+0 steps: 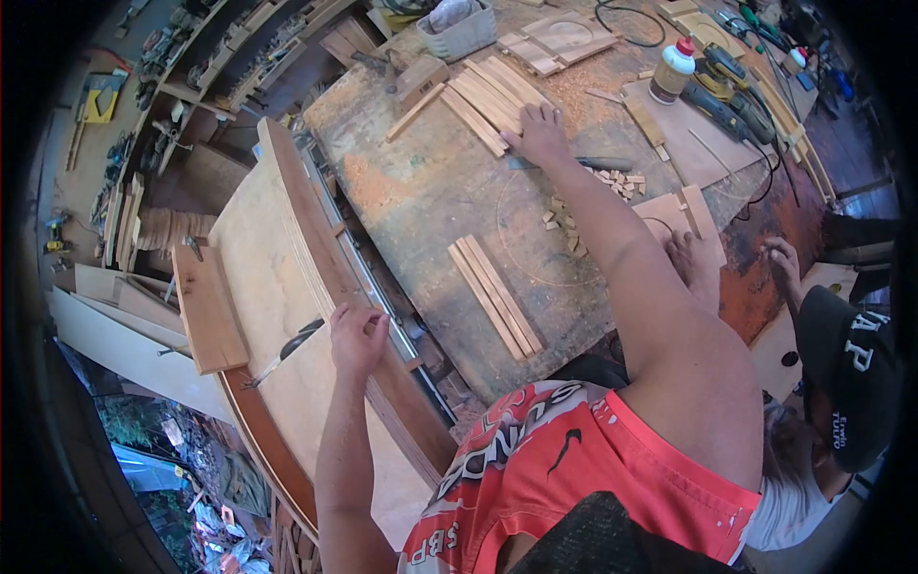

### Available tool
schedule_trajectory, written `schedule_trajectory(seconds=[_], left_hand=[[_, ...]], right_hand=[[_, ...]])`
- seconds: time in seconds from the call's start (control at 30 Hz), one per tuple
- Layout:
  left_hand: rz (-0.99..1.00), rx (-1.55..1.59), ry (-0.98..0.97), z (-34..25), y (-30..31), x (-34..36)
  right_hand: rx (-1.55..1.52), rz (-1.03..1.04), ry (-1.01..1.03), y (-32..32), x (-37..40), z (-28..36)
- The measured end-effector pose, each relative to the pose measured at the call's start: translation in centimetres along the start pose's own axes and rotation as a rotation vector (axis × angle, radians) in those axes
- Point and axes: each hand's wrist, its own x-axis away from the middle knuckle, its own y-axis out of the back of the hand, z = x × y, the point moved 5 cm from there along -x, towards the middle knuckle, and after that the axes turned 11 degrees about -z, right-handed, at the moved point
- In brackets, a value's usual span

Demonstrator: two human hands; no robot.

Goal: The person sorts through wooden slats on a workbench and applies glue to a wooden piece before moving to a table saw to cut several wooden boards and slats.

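Note:
My right hand [542, 137] reaches over the worktable and rests on the near right end of a row of narrow wooden strips [485, 96], thumb and fingers apart. My left hand [359, 340] hovers at or touches the long wooden board edge [320, 225] beside the table; its fingers are loosely curled and apart, with nothing visible in them. A smaller group of wooden strips [494, 298] lies on the table between my arms. Below my right wrist are a dark-handled tool [598, 163] and several small wooden blocks [564, 228].
A person in a cap [851, 368] works at the right; one hand lies on a wooden panel [706, 215]. Beyond are a glue bottle [672, 72], power tools [722, 105] with cords, a plastic basket [459, 31] and sawdust. Tool shelves [215, 67] stand at left.

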Motion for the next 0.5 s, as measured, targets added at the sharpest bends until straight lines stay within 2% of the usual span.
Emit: schedule_trajectory(seconds=[0.07, 0.13, 0.27, 0.37, 0.43, 0.5], left_hand=[[0.004, 0.004, 0.004, 0.2, -0.1, 0.0], [0.008, 0.006, 0.011, 0.4, -0.1, 0.0], [0.015, 0.000, 0.013, 0.0, 0.2, 0.1], [0.018, -0.010, 0.009, 0.1, 0.1, 0.0], [0.003, -0.018, 0.002, 0.6, 0.0, 0.1], [-0.005, -0.001, -0.044, 0.9, -0.3, 0.2]], right_hand=[[-0.016, -0.009, 0.005, 0.1, -0.2, -0.1], [0.046, -0.105, -0.023, 0.8, -0.4, -0.7], [0.022, -0.015, -0.067, -0.7, -0.7, -2.4], [0.014, -0.113, -0.020, 0.7, -0.1, -0.9], [-0.088, -0.227, 0.105, 1.9, 1.7, 2.2], [-0.182, -0.181, 0.165, 2.0, 4.4, 5.6]])
